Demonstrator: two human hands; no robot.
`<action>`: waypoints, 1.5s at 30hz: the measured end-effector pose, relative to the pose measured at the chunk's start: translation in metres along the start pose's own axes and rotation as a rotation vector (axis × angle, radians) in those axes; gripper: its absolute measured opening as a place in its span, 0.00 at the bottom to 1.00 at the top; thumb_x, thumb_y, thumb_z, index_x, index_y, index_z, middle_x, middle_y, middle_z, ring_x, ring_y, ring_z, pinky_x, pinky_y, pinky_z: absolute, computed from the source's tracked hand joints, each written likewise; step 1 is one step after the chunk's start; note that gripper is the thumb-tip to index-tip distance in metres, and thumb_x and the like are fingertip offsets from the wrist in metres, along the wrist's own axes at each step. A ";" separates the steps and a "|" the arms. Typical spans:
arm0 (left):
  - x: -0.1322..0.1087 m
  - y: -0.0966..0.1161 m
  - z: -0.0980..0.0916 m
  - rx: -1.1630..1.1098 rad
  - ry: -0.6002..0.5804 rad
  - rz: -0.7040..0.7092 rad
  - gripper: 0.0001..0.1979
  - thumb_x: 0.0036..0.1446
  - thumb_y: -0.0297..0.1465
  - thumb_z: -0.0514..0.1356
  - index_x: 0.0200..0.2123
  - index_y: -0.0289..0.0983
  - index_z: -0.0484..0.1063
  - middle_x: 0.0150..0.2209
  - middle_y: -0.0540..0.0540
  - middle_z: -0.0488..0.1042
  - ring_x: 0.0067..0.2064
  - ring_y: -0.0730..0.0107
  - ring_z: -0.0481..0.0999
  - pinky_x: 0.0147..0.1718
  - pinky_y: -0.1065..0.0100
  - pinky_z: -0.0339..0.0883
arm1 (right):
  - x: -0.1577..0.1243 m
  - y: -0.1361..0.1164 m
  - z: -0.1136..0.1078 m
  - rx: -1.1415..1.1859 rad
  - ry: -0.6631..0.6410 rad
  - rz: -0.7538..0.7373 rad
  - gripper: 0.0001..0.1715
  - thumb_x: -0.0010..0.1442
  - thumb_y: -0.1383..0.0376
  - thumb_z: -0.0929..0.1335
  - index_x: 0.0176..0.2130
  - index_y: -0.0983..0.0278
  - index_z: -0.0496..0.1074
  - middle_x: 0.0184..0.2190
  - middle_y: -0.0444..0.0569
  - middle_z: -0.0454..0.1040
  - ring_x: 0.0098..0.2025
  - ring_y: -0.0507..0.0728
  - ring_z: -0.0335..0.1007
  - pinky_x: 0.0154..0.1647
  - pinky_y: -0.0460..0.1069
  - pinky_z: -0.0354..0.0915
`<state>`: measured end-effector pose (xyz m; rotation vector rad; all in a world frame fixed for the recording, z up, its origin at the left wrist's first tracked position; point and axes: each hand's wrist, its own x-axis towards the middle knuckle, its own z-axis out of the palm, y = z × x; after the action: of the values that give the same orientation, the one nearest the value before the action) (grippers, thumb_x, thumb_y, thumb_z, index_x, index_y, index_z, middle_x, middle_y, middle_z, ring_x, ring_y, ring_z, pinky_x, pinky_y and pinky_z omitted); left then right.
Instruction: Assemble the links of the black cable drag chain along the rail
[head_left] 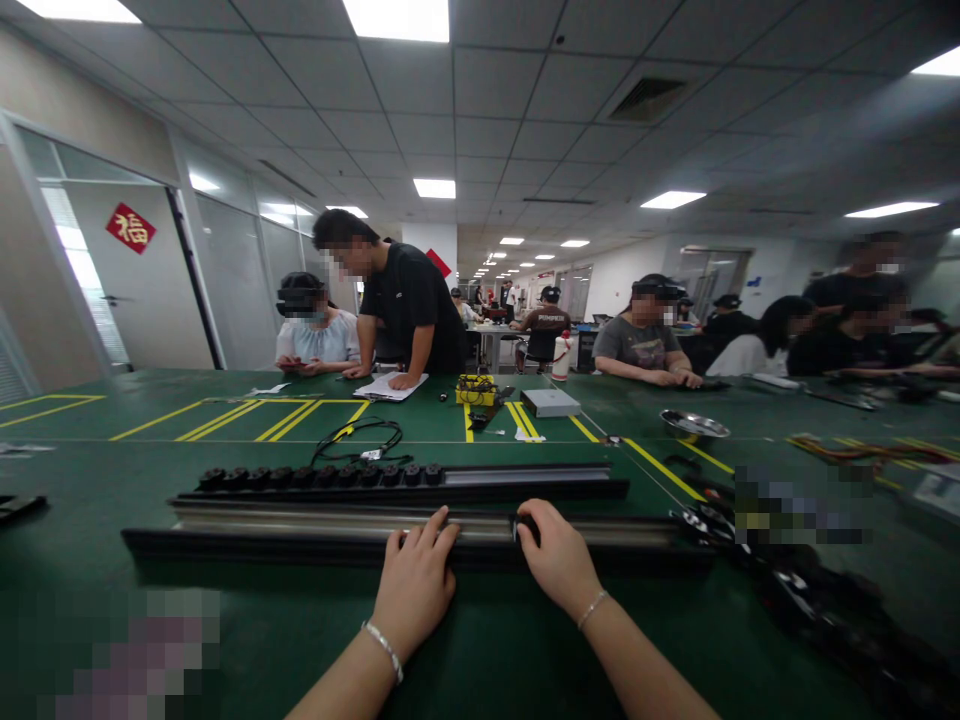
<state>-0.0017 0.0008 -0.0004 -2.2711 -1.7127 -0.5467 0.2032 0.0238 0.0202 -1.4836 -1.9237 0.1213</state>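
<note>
A long black rail with a metallic channel [300,522] lies across the green table in front of me. My left hand [417,568] rests on its near edge, fingers spread over the channel. To the right, my right hand [551,545] is closed around a small black part [519,525] at the channel, mostly hidden by the fingers. Just behind is a second rail [532,478], whose left half carries a row of several round black pieces [325,477].
A heap of black parts [802,590] spreads along the right. Farther back are a metal bowl [694,425], a grey box [550,403], a yellow box [477,388] and a coiled black cable [360,435]. Several people sit or stand around the table, one leaning over papers [390,386].
</note>
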 end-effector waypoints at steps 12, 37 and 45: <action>0.000 -0.001 -0.001 -0.009 0.004 0.004 0.25 0.47 0.25 0.51 0.50 0.47 0.62 0.58 0.51 0.59 0.50 0.63 0.65 0.47 0.57 0.51 | 0.000 0.003 0.002 -0.009 0.019 -0.013 0.10 0.53 0.67 0.59 0.37 0.61 0.66 0.37 0.48 0.69 0.39 0.55 0.66 0.41 0.49 0.59; 0.000 0.001 -0.003 -0.006 -0.010 -0.003 0.25 0.48 0.25 0.51 0.51 0.47 0.62 0.58 0.51 0.59 0.50 0.63 0.64 0.47 0.57 0.51 | 0.000 0.001 -0.001 -0.032 -0.008 0.024 0.09 0.54 0.68 0.59 0.36 0.61 0.65 0.37 0.48 0.68 0.38 0.55 0.65 0.39 0.49 0.59; 0.000 0.001 -0.005 -0.023 -0.014 -0.004 0.25 0.47 0.25 0.51 0.50 0.46 0.62 0.59 0.50 0.59 0.50 0.63 0.64 0.47 0.57 0.51 | 0.000 0.003 0.000 -0.047 0.004 0.017 0.08 0.54 0.68 0.59 0.36 0.62 0.64 0.37 0.47 0.66 0.37 0.54 0.64 0.38 0.48 0.58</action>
<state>-0.0015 -0.0018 0.0042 -2.2932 -1.7271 -0.5557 0.2054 0.0248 0.0193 -1.5299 -1.9232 0.0811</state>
